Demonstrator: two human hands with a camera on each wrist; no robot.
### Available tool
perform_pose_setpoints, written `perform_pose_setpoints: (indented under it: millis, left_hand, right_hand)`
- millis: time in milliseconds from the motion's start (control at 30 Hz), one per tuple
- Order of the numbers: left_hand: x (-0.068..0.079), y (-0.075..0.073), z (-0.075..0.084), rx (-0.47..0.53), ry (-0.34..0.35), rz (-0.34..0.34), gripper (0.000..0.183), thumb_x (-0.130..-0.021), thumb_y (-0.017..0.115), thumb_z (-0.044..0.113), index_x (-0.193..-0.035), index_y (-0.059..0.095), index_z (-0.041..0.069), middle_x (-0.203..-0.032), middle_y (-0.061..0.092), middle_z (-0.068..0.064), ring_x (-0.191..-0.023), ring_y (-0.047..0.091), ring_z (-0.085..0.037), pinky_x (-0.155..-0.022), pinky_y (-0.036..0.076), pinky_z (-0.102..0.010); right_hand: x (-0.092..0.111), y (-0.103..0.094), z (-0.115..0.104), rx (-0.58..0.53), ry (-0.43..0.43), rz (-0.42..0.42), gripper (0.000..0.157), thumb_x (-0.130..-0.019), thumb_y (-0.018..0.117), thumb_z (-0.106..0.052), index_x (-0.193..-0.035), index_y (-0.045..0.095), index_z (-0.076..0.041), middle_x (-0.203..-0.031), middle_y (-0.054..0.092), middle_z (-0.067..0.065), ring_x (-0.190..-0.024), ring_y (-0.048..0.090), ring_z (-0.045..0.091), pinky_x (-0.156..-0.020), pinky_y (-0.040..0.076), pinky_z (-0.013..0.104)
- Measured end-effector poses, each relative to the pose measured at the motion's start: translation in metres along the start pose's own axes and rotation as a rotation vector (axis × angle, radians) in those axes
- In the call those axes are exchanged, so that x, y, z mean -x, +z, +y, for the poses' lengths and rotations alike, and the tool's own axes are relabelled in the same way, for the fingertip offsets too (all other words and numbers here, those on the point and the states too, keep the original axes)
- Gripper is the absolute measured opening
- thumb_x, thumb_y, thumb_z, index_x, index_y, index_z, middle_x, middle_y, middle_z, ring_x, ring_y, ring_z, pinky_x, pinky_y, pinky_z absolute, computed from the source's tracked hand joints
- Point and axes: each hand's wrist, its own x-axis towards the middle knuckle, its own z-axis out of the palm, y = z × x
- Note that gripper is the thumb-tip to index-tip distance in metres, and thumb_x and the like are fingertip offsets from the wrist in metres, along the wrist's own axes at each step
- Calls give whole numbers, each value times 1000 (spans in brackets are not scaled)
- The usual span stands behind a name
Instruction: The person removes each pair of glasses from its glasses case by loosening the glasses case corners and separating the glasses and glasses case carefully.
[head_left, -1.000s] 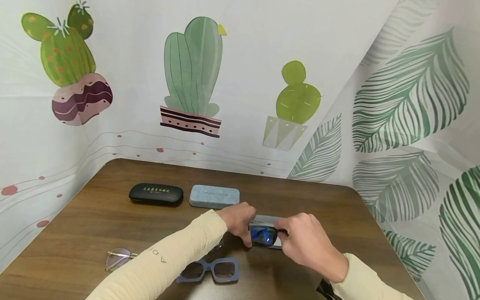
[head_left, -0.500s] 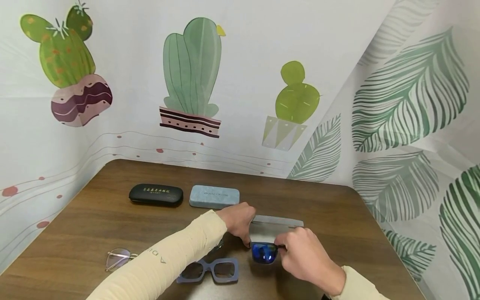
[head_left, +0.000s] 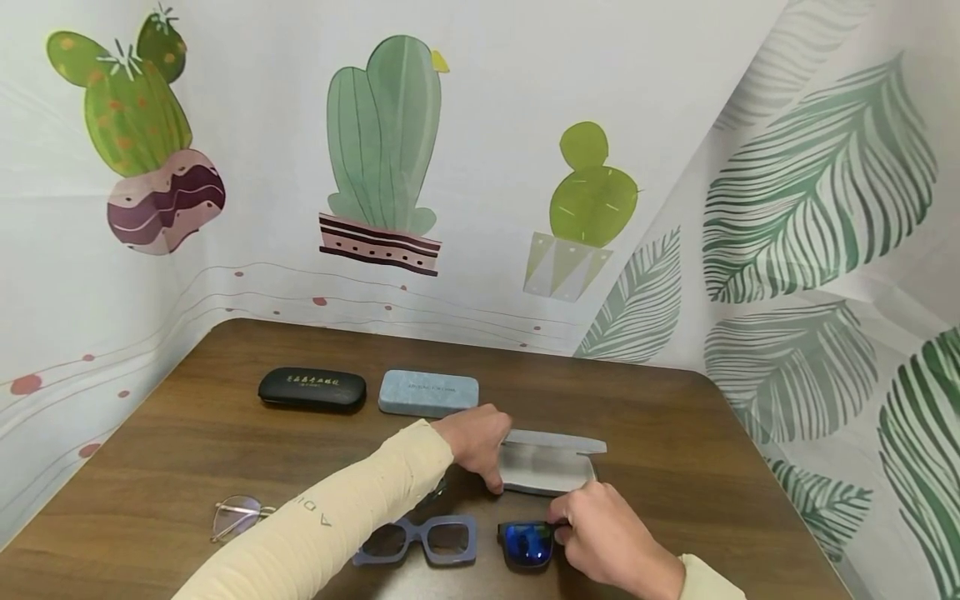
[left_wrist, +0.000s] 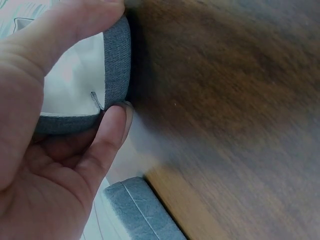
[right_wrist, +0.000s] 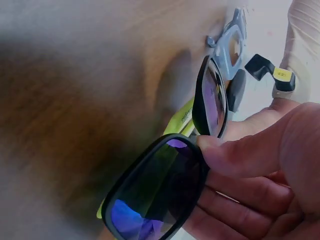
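Note:
In the head view, my left hand [head_left: 477, 443] grips the left end of a grey glasses case [head_left: 546, 468], whose lid is raised and pale lining shows. Up close in the left wrist view, thumb and a fingertip pinch the case's fabric edge [left_wrist: 118, 65] near its hinge corner. My right hand [head_left: 617, 533] pinches black-framed sunglasses [head_left: 528, 546] with blue mirrored lenses, in front of the case and low over the table. The right wrist view has the thumb on the bridge between the lenses, with lime-green temples [right_wrist: 179, 118] behind the dark frame.
Blue-framed glasses [head_left: 450, 540] lie left of the sunglasses. Thin metal-rimmed glasses [head_left: 236, 518] sit farther left, partly behind the left sleeve [head_left: 322, 525]. A black case [head_left: 312, 389] and a light-blue case [head_left: 429, 393] stand shut toward the back of the wooden table [head_left: 187, 442].
My right hand has brought the sunglasses out of the grey case, toward the front of the table. The case now shows its bare lining. My left hand has stayed on the case.

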Motion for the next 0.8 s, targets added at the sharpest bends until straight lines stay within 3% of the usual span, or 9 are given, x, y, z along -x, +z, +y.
perform_pose_setpoints:
  millis: [267, 567, 800]
  left_hand:
    - [1, 0, 0, 6, 4, 1, 45, -62, 98, 41, -71, 59, 18, -65, 55, 10, -58, 46, -7, -52, 42, -22]
    - [1, 0, 0, 3, 11, 9, 46, -62, 97, 40, -74, 59, 19, -67, 56, 10, -59, 48, -8, -54, 43, -22]
    - [4, -1, 0, 14, 11, 8, 44, -63, 98, 39, -76, 61, 17, -68, 57, 9, -61, 48, -8, -56, 44, -22]
  right_hand:
    - [3, 6, 6, -36, -23, 5, 22, -73, 81, -1, -75, 75, -22, -73, 71, -17, -70, 61, -3, -59, 49, 23]
    - [4, 4, 5, -86, -16, -50, 22, -78, 81, -1, -81, 76, -21, -82, 74, -18, -79, 66, -2, -64, 54, 24]
    - [6, 4, 7, -128, -98, -23, 28, -75, 85, -2, -72, 69, -25, -71, 64, -24, -68, 51, -9, -61, 42, 12]
